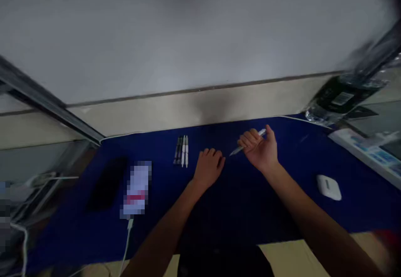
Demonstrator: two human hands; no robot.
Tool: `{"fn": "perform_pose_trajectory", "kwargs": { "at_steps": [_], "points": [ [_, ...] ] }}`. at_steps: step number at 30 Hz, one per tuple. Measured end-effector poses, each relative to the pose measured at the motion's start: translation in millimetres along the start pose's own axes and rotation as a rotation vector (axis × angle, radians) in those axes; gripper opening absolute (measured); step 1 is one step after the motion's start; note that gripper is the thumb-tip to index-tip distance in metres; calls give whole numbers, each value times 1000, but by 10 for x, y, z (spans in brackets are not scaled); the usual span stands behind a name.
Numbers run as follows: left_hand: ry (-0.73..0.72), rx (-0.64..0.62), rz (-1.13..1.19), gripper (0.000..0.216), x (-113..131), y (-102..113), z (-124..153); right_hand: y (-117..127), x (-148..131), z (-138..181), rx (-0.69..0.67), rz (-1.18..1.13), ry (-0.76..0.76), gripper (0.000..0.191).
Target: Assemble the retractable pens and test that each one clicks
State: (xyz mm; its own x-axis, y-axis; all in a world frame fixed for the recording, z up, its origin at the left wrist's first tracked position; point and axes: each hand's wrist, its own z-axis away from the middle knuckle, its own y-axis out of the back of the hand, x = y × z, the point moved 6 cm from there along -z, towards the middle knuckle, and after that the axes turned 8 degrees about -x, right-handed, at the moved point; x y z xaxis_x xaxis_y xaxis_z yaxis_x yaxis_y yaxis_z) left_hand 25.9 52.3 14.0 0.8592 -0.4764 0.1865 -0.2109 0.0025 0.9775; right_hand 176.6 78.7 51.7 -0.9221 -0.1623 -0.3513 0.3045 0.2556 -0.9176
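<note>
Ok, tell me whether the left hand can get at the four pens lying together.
Likely yes: the left hand is just right of the four pens, seems to hold nothing, and only bare blue surface shows between them.

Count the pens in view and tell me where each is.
5: two dark pens and, right beside them, two white pens left of the left hand; one light pen in the right hand. Any beneath the left hand would be hidden.

I can read no words or numbers; a dark green label point(328, 95) on the bottle point(354, 88) carries a barcode point(342, 98), its digits too blurred.
</note>
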Motion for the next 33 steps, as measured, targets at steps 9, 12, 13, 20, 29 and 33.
{"fn": "perform_pose_trajectory", "kwargs": {
  "at_steps": [9, 12, 13, 20, 29, 33],
  "points": [
    [-5, 6, 33, 21, 3, 28, 0, 34, 19, 11, 52, 51, -12, 53],
    [-7, 13, 36, 22, -2, 29, 6, 44, 7, 14, 63, 56, 1, 56],
    [-9, 15, 36, 22, -3, 29, 7, 47, 4, 16, 69, 61, 4, 57],
    [-17, 33, 23, 21, -2, 31, 11, 59, 2, 25, 64, 100, -20, 59],
    [-17, 33, 31, 21, -9, 17, 6, 83, 52, 28, 52, 55, -59, 48],
    [-16, 25, 34, 21, -8, 20, 4, 82, 62, 28, 70, 52, -53, 48]
  ]
}}
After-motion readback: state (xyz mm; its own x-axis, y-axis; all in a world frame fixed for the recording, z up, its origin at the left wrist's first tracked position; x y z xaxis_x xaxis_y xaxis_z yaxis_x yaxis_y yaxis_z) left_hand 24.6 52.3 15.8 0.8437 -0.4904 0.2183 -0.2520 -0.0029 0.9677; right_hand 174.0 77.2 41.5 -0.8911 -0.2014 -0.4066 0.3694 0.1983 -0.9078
